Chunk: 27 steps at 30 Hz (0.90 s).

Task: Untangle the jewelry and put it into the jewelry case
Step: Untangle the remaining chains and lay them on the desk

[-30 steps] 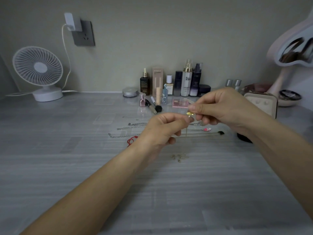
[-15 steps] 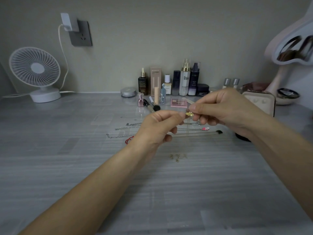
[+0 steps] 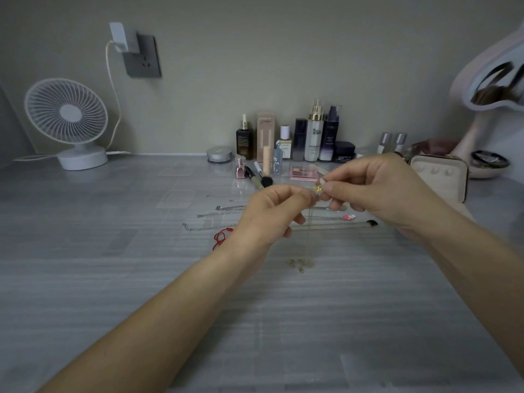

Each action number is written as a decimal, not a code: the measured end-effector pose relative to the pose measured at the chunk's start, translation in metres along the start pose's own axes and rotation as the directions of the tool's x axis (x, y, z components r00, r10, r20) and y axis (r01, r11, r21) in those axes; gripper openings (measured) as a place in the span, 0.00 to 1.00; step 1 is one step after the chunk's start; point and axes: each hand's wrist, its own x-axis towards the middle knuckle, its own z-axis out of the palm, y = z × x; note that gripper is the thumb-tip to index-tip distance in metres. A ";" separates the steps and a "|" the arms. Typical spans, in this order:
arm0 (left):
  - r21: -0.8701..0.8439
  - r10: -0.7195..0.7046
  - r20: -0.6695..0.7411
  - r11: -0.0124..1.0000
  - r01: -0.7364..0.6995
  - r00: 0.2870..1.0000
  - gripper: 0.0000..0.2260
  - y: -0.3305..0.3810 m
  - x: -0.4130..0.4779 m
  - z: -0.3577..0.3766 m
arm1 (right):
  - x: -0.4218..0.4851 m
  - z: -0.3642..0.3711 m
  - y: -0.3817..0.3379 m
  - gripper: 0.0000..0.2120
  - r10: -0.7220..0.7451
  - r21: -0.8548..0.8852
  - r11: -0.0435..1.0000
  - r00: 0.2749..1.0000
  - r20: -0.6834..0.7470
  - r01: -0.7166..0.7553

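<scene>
While your left hand [image 3: 272, 214] and right hand [image 3: 380, 191] meet, both pinching the gold necklace [image 3: 318, 189] at its pendant, you're mid-untangle, chain trailing to the desk [image 3: 141, 279]. Next likely calls for gentle teasing apart, then a carry to the open jewelry case [image 3: 438, 177] at right. Only an "H" reads on the white bottle [image 3: 314, 137].

Head-worn view, forward-down over table [image 3: 113, 279]

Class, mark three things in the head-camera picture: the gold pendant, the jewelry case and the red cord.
gold pendant [image 3: 318, 189]: head view, on its shiny middle.
jewelry case [image 3: 438, 180]: head view, on its cream padded face.
red cord [image 3: 219, 239]: head view, on the looped part.
</scene>
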 end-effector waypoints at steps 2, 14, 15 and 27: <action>0.026 0.035 -0.007 0.999 -0.035 0.999 0.02 -0.001 0.000 0.000 | 0.000 0.000 0.001 0.04 0.018 0.011 1.000 1.000 -0.005 -0.017; 0.195 0.201 -0.030 0.962 -0.191 0.979 0.04 -0.009 0.003 0.004 | 0.003 0.002 0.004 0.08 -0.076 -0.161 0.983 0.996 0.055 0.084; 0.198 0.203 -0.028 0.961 -0.194 0.979 0.05 -0.009 0.003 0.004 | 0.003 0.001 0.004 0.07 -0.083 -0.198 0.976 0.995 0.062 0.094; 0.281 0.234 -0.088 0.938 -0.202 0.968 0.07 -0.007 0.003 0.001 | 0.004 -0.003 0.004 0.09 -0.129 -0.385 0.909 0.986 0.103 0.159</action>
